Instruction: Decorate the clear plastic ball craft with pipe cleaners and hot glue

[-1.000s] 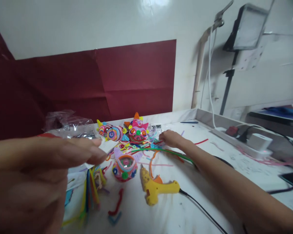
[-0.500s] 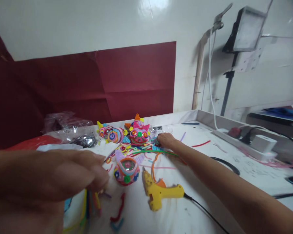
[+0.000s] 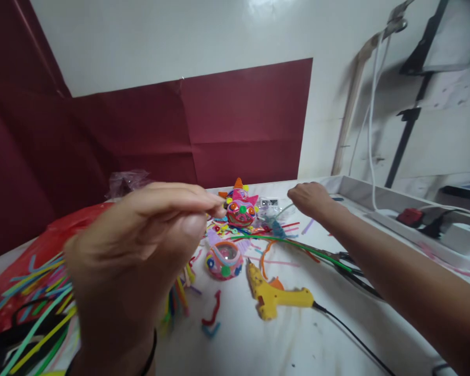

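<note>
White table (image 3: 282,339): yellow glue gun (image 3: 272,297), no legible writing.

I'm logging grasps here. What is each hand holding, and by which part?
Cannot be told for either. The left hand has its fingertips pinched together, nothing visible between them. The right hand is curled above the strips, palm hidden.

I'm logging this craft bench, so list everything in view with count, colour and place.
glue gun: one, yellow, front centre of the table, black cord running right
round ornament: one, pink with coloured dots, left of the glue gun
cat-faced ornament: one, pink, at the back
craft strips: many, mixed colours, left side
long stem: one, green, lying across the middle
red bag: one, far left
table: one, white
backdrop paper: dark red, on the wall
left hand: raised close to the camera, fingertips pinched
right hand: reaching toward the back, grip unclear
</note>
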`<state>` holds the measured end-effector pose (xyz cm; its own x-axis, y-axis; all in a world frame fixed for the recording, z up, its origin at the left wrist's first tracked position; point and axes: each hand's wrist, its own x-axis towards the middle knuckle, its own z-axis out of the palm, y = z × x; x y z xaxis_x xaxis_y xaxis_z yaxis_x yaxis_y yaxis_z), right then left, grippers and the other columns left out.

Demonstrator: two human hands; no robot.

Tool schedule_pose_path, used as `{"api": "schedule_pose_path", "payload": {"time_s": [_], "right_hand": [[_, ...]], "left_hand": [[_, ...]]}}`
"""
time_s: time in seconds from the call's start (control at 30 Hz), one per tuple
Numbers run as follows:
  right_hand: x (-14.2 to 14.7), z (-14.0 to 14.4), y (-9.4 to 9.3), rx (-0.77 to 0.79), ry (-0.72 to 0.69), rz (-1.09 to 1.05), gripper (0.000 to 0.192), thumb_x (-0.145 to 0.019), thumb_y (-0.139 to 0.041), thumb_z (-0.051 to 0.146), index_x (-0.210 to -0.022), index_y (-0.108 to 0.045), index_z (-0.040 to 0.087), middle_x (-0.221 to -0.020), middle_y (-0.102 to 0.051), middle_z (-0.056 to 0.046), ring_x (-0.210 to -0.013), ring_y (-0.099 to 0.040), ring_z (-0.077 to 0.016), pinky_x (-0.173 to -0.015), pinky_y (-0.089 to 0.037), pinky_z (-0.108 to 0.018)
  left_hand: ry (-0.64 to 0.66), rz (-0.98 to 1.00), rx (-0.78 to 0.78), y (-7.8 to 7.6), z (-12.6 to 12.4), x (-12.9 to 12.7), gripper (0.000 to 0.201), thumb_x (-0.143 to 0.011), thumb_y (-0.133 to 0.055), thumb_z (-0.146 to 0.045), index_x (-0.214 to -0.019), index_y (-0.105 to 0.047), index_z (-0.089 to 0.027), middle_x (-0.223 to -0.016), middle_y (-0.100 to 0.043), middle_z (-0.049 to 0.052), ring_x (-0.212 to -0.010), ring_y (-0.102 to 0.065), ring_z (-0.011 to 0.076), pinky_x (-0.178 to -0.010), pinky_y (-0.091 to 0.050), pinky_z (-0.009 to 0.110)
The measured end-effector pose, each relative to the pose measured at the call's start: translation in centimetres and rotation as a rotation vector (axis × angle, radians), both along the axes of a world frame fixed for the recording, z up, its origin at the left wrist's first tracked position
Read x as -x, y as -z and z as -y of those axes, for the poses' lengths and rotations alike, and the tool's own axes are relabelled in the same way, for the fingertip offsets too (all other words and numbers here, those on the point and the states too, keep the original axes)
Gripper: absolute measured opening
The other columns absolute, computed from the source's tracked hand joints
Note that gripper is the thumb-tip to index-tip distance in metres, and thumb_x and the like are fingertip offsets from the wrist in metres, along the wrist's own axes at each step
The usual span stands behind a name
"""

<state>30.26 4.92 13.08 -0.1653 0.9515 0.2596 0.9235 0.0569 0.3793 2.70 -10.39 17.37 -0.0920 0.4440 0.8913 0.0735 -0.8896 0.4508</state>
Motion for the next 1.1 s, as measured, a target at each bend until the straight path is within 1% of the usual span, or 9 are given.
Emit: {"api": "schedule_pose_path", "payload": {"time_s": [0.07, 0.17, 0.3, 0.43, 0.57, 0.7, 0.87, 1.0, 1.1], "right_hand": [[-0.6, 0.5, -0.5, -0.024, 0.008, 0.006, 0.038, -0.091, -0.042, 0.0, -0.1, -0.077, 0.01, -0.098, -0.077, -0.026, -0.098, -0.074, -0.0323, -0.074, -0.049, -0.037], [-1.0, 1.0, -0.6, -0.047, -0.02, 0.008, 0.036, -0.091, -0.044, 0.002, -0.096, -0.078, 0.011, -0.099, -0.077, -0.024, -0.1, -0.072, -0.0306, -0.077, -0.047, -0.036], [-1.2, 1.6, -0.4, -0.065, -0.048, -0.025, 0.034, -0.091, -0.045, 0.004, -0.092, -0.078, 0.013, -0.102, -0.078, -0.021, -0.103, -0.07, -0.0294, -0.079, -0.045, -0.036], [-1.8, 2.3, -0.2, -0.071, -0.007, -0.117, 0.035, -0.088, -0.044, 0.001, -0.096, -0.077, 0.012, -0.098, -0.077, -0.022, -0.094, -0.073, -0.0292, -0.075, -0.045, -0.036], [-2.5, 2.4, 0.5, -0.034, -0.003, -0.273, 0.025, -0.088, -0.052, 0.013, -0.091, -0.077, 0.018, -0.092, -0.079, -0.015, -0.085, -0.074, -0.027, -0.067, -0.046, -0.032], [-2.4, 1.9, 1.3, 0.019, -0.135, -0.426, 0.02, -0.087, -0.057, 0.02, -0.09, -0.076, 0.021, -0.087, -0.08, -0.005, -0.082, -0.072, -0.0193, -0.071, -0.047, -0.026], [-0.8, 1.3, 2.5, 0.128, -0.263, -0.532, 0.02, -0.083, -0.057, 0.014, -0.083, -0.076, 0.019, -0.079, -0.079, -0.003, -0.071, -0.071, -0.0162, -0.068, -0.048, -0.024], [0.7, 0.6, 3.4, 0.209, -0.335, -0.564, 0.021, -0.077, -0.056, 0.009, -0.074, -0.074, 0.019, -0.072, -0.077, -0.002, -0.067, -0.069, -0.0155, -0.063, -0.047, -0.022], [1.4, -0.2, 3.3, 0.239, -0.351, -0.56, 0.024, -0.073, -0.054, 0.007, -0.07, -0.074, 0.02, -0.068, -0.076, -0.002, -0.065, -0.068, -0.0163, -0.06, -0.046, -0.023]], "left_hand": [[0.011, -0.086, 0.007, 0.2, -0.4, 0.1, 0.027, -0.081, -0.067, -0.002, -0.09, -0.077, -0.025, -0.087, -0.077, -0.004, -0.084, -0.072, 0.0129, -0.081, -0.059, 0.025], [0.048, -0.048, 0.067, 0.6, -2.8, 0.6, 0.015, -0.082, -0.07, -0.01, -0.088, -0.076, -0.022, -0.083, -0.077, -0.001, -0.079, -0.073, 0.0134, -0.078, -0.06, 0.026], [0.059, -0.127, 0.363, 1.8, -7.2, 1.5, 0.017, -0.075, -0.076, -0.024, -0.091, -0.072, -0.019, -0.086, -0.077, 0.003, -0.079, -0.073, 0.0173, -0.075, -0.059, 0.029], [-0.052, -0.186, 0.569, 4.6, -9.9, 3.1, 0.031, -0.066, -0.078, -0.031, -0.093, -0.069, -0.018, -0.089, -0.074, 0.006, -0.086, -0.071, 0.0207, -0.083, -0.057, 0.035], [-0.15, -0.173, 0.706, 8.6, -10.4, 4.4, 0.048, -0.061, -0.077, -0.041, -0.103, -0.064, -0.019, -0.1, -0.07, 0.008, -0.095, -0.068, 0.0241, -0.09, -0.055, 0.042], [-0.151, -0.202, 0.848, 11.3, -10.3, 4.8, 0.069, -0.057, -0.079, -0.047, -0.116, -0.057, -0.018, -0.12, -0.064, 0.015, -0.113, -0.064, 0.0306, -0.099, -0.051, 0.047], [-0.093, -0.269, 0.919, 12.4, -10.2, 4.9, 0.087, -0.051, -0.081, -0.047, -0.126, -0.052, -0.013, -0.133, -0.058, 0.025, -0.126, -0.057, 0.039, -0.106, -0.046, 0.053], [-0.057, -0.358, 0.937, 13.1, -10.1, 5.2, 0.093, -0.053, -0.083, -0.045, -0.135, -0.05, -0.015, -0.147, -0.051, 0.025, -0.136, -0.049, 0.041, -0.112, -0.041, 0.053], [-0.027, -0.432, 0.948, 13.6, -10.1, 5.6, 0.108, -0.052, -0.085, -0.049, -0.145, -0.042, -0.014, -0.153, -0.044, 0.024, -0.14, -0.044, 0.0421, -0.115, -0.037, 0.052]]}}
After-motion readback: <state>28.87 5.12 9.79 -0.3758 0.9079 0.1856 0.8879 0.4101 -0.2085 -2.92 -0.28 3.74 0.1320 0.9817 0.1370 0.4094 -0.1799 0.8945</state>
